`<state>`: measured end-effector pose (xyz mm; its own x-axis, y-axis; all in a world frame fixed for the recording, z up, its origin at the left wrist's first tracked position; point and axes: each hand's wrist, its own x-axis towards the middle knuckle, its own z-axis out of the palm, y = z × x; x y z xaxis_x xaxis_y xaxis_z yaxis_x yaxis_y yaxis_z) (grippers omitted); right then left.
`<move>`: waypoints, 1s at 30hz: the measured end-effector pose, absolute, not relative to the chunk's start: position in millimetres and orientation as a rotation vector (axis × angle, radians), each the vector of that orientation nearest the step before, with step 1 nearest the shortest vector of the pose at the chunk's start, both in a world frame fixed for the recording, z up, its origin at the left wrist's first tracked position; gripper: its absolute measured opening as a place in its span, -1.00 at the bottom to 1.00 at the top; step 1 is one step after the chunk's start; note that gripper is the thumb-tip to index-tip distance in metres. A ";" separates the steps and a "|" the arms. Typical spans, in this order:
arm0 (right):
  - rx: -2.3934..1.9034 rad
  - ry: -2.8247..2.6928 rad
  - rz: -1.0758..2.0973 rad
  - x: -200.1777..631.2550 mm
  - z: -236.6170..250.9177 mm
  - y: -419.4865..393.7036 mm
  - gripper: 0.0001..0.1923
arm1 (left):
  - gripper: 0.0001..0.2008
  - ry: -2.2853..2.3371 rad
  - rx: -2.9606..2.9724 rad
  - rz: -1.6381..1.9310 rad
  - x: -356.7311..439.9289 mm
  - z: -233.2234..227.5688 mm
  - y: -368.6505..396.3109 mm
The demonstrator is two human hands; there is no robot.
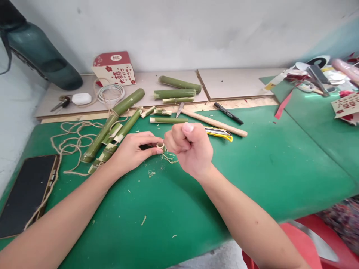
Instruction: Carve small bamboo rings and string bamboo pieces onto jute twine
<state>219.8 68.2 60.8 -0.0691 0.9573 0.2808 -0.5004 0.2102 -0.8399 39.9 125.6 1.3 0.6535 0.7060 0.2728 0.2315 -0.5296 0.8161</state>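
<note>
The short bamboo tube (162,148), its hollow end upward, is pinched between the thumb and fingers of the left hand (137,150). Nearby, the right hand (192,147) is curled into a fist; whether it grips anything, I cannot tell. Farther left, a dark bottle (42,56) has indistinct contents.

On the red-and-cream card (114,71) near the back left corner of the desk (252,179), red Chinese characters show, too small to read surely.

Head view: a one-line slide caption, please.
Left hand grips a hollow bamboo piece near pale shavings on a green tabletop; right hand closed in a fist.
</note>
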 end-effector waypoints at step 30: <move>-0.692 -0.915 1.317 215.6 58.5 74.4 -0.33 | -0.79 0.782 1.995 0.687 40.4 5.3 124.9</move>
